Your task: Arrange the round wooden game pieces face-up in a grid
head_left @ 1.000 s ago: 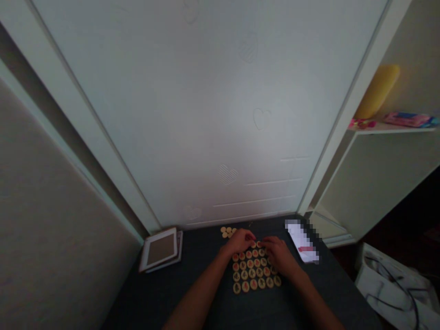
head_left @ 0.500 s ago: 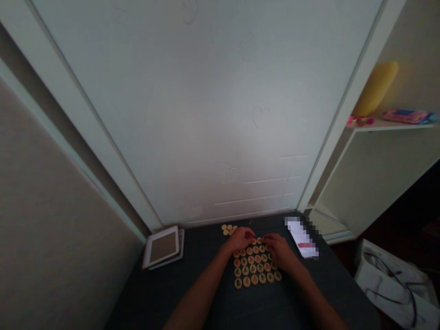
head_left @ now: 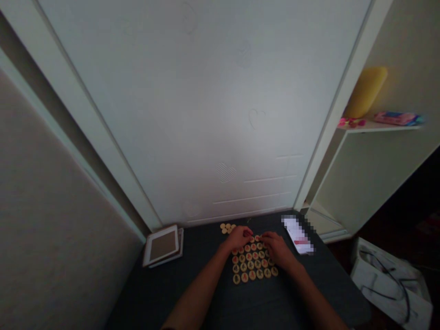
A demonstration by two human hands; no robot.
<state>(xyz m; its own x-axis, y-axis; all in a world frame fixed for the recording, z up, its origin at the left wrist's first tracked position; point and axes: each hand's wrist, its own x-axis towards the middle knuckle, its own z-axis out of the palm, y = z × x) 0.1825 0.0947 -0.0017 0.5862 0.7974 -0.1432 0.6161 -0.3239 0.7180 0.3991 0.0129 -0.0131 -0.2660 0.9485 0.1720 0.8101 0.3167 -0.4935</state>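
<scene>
Round wooden Chinese chess pieces (head_left: 252,275), marked in red or dark, lie in close rows on the dark table. At the far row, my left hand (head_left: 238,239) is closed, its fingertips at the left side of a chess piece (head_left: 252,239). From the other side, the closed fingers of my right hand (head_left: 279,252) touch a red-marked chess piece (head_left: 257,238) beside it. My hands cover some pieces at both edges of the rows. Behind my left hand sits a small group of blank-looking discs (head_left: 224,231), partly hidden by it.
On the right of the table (head_left: 165,288) lies a lit phone (head_left: 298,234), partly pixelated. A white-framed tablet-like object (head_left: 164,246) rests on another flat item at the left. A white panel (head_left: 206,114) rises behind. A white box with cables (head_left: 388,284) stands lower right.
The camera view has shifted slightly, so the whole scene sits a little differently. Both hands stay at the same two pieces in the far row, with hardly any movement.
</scene>
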